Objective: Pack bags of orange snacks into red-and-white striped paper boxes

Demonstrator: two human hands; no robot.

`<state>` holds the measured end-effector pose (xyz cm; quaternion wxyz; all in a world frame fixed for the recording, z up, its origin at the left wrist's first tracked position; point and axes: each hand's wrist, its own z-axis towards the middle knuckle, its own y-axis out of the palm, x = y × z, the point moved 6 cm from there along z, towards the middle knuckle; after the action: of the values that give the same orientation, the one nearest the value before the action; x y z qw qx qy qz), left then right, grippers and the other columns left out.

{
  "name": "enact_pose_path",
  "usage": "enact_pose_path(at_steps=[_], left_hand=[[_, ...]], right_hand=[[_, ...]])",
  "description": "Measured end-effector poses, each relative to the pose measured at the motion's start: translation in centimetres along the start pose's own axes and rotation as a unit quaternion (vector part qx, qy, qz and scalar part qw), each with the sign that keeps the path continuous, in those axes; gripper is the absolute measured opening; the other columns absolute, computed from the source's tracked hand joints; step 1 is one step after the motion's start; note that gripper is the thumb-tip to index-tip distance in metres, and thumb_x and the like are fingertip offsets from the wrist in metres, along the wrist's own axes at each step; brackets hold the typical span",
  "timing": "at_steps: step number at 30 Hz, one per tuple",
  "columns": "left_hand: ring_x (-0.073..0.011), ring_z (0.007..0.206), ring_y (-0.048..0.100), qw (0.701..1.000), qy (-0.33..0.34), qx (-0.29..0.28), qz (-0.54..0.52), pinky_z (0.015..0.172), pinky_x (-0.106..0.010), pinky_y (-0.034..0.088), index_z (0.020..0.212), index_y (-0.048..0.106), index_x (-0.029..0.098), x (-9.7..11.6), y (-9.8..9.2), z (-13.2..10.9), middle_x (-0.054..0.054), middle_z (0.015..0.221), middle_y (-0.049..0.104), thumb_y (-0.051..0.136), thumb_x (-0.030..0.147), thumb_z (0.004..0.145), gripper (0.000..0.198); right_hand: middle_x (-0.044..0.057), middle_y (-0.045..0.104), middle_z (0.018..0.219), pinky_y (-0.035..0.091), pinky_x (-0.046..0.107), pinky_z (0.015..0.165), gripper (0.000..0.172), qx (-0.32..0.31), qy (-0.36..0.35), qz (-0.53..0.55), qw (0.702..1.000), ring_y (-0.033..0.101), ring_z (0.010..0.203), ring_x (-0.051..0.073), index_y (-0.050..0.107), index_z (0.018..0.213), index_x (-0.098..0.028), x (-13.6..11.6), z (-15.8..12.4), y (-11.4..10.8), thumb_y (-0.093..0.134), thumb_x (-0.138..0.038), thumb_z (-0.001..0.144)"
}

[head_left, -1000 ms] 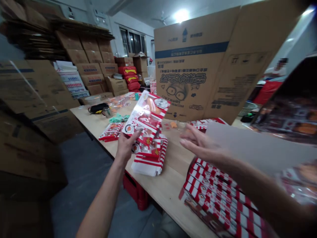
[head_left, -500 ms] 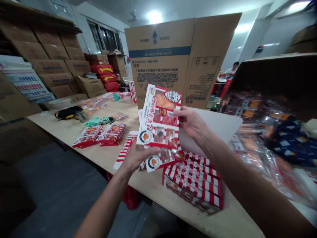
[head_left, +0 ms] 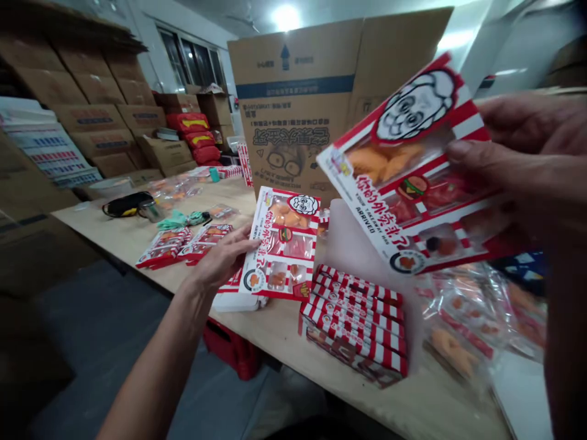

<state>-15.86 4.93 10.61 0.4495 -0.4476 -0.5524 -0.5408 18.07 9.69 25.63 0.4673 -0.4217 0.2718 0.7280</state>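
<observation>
My right hand (head_left: 523, 153) holds a red-and-white striped toy food box (head_left: 413, 177) up close to the camera, fingers closed on its right edge. My left hand (head_left: 224, 260) grips a second box (head_left: 284, 250) of the same kind by its left edge, just above a small pile of boxes (head_left: 233, 299) on the wooden table (head_left: 284, 333). A leaning row of several striped boxes (head_left: 355, 318) lies to the right of it, near the table's front edge.
A big printed carton (head_left: 312, 104) stands behind the boxes. More striped boxes (head_left: 183, 244), a black pouch (head_left: 126, 205) and bagged items (head_left: 468, 330) lie on the table. Stacked cartons (head_left: 101, 116) fill the left wall. A red crate (head_left: 232, 348) sits under the table.
The two boxes held together have been split: my right hand lifted one up and right toward the camera, while my left hand lowered the other toward the pile on the table.
</observation>
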Motion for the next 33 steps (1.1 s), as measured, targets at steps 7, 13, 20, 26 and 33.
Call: enact_pose_path(at_steps=[7, 13, 20, 26, 33], left_hand=[[-0.0233, 0.092, 0.074, 0.997, 0.053, -0.021, -0.054, 0.076, -0.031, 0.062, 0.129, 0.061, 0.022, -2.8, 6.5, 0.6, -0.008, 0.12, 0.073, 0.081, 0.032, 0.077, 0.056], [-0.0261, 0.108, 0.07, 0.986, 0.113, 0.06, -0.104, 0.092, -0.04, 0.058, 0.13, 0.061, 0.025, -5.4, 11.7, 1.0, -0.006, 0.121, 0.072, 0.066, 0.059, 0.088, 0.054], [-0.0275, 0.103, 0.067, 0.928, 0.214, -0.006, 0.304, 0.09, -0.044, 0.055, 0.119, 0.068, 0.018, -4.4, 11.2, 4.7, -0.013, 0.111, 0.073, 0.03, 0.067, 0.099, 0.066], [-0.0376, 0.144, 0.04, 0.689, 0.219, -0.232, 0.651, 0.115, -0.059, 0.032, 0.137, 0.059, 0.022, -10.4, 12.8, 7.4, -0.012, 0.145, 0.058, 0.04, 0.049, 0.101, 0.049], [-0.0388, 0.142, 0.043, 0.702, 0.208, -0.216, 0.645, 0.114, -0.063, 0.029, 0.129, 0.068, 0.028, -11.6, 11.8, 6.5, -0.012, 0.123, 0.072, 0.04, 0.04, 0.101, 0.041]], right_hand=[[0.005, 0.073, 0.091, 0.066, 0.048, 0.073, 0.025, 0.098, 0.119, 0.106, 0.982, 0.074, 0.079, 0.026, 0.061, 0.094, -0.021, 9.0, -2.0, 2.3, 0.078, -0.029, 0.076], [0.005, 0.069, 0.106, 0.065, 0.045, 0.073, 0.05, 0.112, 0.163, 0.124, 0.972, 0.074, 0.08, 0.023, 0.046, 0.119, -0.028, 14.8, -3.7, 4.0, 0.075, -0.039, 0.079], [0.004, 0.072, 0.111, 0.059, 0.042, 0.089, 0.043, 0.051, -0.023, -0.064, 0.996, 0.07, 0.1, 0.025, 0.06, 0.119, -0.022, 8.2, -0.9, -1.9, 0.073, -0.038, 0.08], [0.008, 0.055, 0.147, 0.042, 0.053, 0.112, 0.066, 0.028, -0.187, -0.41, 0.892, 0.05, 0.135, 0.034, 0.042, 0.148, -0.024, 8.1, -0.7, -2.1, 0.055, -0.056, 0.092], [0.016, 0.059, 0.132, 0.042, 0.058, 0.107, 0.062, -0.066, -0.231, -0.531, 0.812, 0.053, 0.124, 0.037, 0.032, 0.156, -0.018, 11.5, -5.8, 3.2, 0.042, -0.04, 0.099]])
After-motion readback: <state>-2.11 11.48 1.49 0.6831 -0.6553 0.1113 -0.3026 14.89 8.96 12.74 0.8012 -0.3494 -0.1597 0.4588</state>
